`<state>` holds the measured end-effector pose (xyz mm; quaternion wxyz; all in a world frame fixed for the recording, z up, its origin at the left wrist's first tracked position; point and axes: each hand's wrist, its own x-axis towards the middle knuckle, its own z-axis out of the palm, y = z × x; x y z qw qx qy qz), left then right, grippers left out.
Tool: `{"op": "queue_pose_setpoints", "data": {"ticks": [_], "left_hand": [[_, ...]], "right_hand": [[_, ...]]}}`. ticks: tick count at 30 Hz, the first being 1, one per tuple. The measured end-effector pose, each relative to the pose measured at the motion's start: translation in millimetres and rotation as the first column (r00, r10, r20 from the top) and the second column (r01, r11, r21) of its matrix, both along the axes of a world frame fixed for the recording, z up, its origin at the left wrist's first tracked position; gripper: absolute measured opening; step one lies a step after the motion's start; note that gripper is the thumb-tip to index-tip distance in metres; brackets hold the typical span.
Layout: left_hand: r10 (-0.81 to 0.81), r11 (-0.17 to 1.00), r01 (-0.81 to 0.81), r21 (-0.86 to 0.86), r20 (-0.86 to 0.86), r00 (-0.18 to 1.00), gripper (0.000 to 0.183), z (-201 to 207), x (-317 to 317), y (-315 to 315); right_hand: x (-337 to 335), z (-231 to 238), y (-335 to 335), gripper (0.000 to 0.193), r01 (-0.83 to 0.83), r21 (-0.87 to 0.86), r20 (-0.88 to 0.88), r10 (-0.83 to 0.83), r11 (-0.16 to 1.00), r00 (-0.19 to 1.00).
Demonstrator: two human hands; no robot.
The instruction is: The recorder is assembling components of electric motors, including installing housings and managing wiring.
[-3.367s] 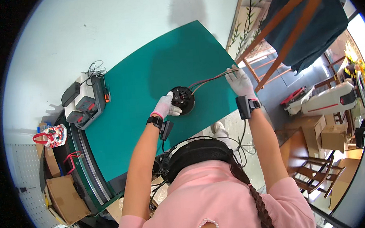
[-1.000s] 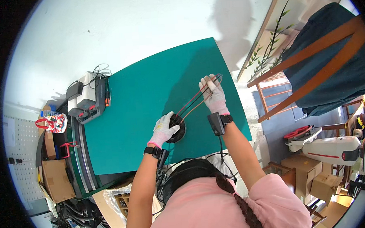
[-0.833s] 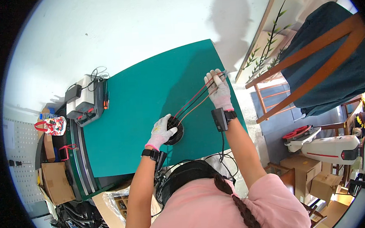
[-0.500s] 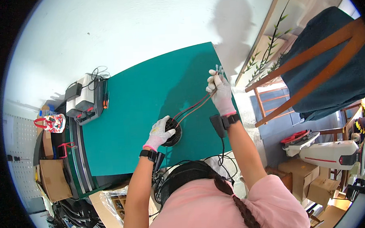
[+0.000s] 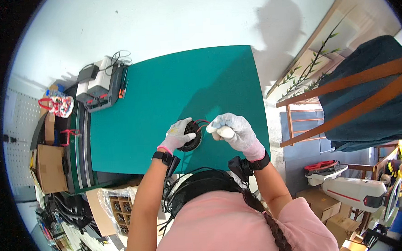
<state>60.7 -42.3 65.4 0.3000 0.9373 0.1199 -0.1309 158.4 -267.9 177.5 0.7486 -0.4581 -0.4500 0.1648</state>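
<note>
My left hand [image 5: 178, 136], in a white glove with a pink cuff, is closed around the side of a black round part [image 5: 192, 143] with a ribbed edge. The part lies on the green table mat [image 5: 138, 142]. Two thin wires [image 5: 201, 121], reddish and orange, come out of its top and bend toward my right hand. That hand, my right hand [image 5: 234, 132], is gloved the same way and raised just right of the part. Its fingers are pinched on the wires near its left side; the wire ends are hidden.
At the table's far left corner stands a grey and black device [image 5: 100, 87] with cables, with slim tools [image 5: 123, 86] beside it. A wooden chair [image 5: 344, 90] draped with dark cloth stands on the right. Cardboard boxes [image 5: 52, 167] are at the left.
My right hand has come down and left, closer to the black part, and the wires that were stretched out are now shorter and curved. My left hand stays on the part.
</note>
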Motion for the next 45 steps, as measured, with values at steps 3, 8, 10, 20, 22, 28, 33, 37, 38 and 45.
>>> {"op": "queue_pose_setpoints", "data": {"ticks": [3, 8, 10, 20, 22, 28, 33, 37, 38, 45], "left_hand": [[0.026, 1.000, -0.026, 0.000, -0.019, 0.999, 0.068, -2.0, -0.2, -0.4], [0.035, 0.999, -0.035, -0.007, -0.045, 0.998, 0.068, 0.1, 0.5, 0.6], [0.032, 0.999, -0.033, -0.023, -0.034, 0.999, 0.067, 0.4, 1.0, 0.9], [0.031, 0.998, -0.030, 0.048, -0.012, 0.999, 0.065, -3.1, 0.4, -3.1], [0.029, 0.999, -0.029, 0.040, -0.011, 1.000, 0.065, -2.9, 0.1, -2.8], [0.043, 0.998, -0.043, 0.037, -0.022, 0.999, 0.065, -1.6, 0.3, -3.5], [0.059, 0.998, -0.058, 0.032, -0.047, 0.997, 0.065, 0.2, 0.9, -4.7], [0.056, 0.998, -0.054, 0.035, -0.051, 0.997, 0.066, 1.8, 1.5, -5.1], [0.055, 0.998, -0.052, 0.046, -0.059, 0.997, 0.066, 2.3, 1.6, -5.2], [0.062, 0.998, -0.061, 0.031, -0.054, 0.997, 0.066, 4.4, 0.9, -6.1]], "right_hand": [[-3.6, 0.1, -5.2, 0.034, -0.076, -0.097, 0.046, 0.081, 0.992, 0.996], [-6.2, 5.4, -6.0, 0.032, -0.089, -0.102, 0.015, 0.091, 0.991, 0.996], [-7.5, 7.0, -4.3, 0.034, -0.085, -0.075, 0.018, 0.087, 0.994, 0.996], [-8.8, 9.0, -3.1, 0.037, -0.109, -0.073, -0.013, 0.108, 0.991, 0.994], [-9.6, 9.7, -2.9, 0.036, -0.107, -0.083, -0.009, 0.107, 0.991, 0.994], [-11.0, 14.5, -3.3, 0.033, -0.097, -0.094, 0.035, 0.100, 0.991, 0.994], [-13.2, 18.0, -4.4, 0.031, -0.082, -0.101, 0.045, 0.087, 0.991, 0.995], [-13.4, 15.6, -3.3, 0.033, -0.066, -0.047, 0.077, 0.070, 0.997, 0.995], [-13.3, 14.4, -3.2, 0.033, -0.064, -0.036, 0.084, 0.067, 0.997, 0.994], [-14.2, 3.2, -8.8, 0.036, -0.085, -0.052, -0.086, 0.080, 0.995, 0.993]]}}
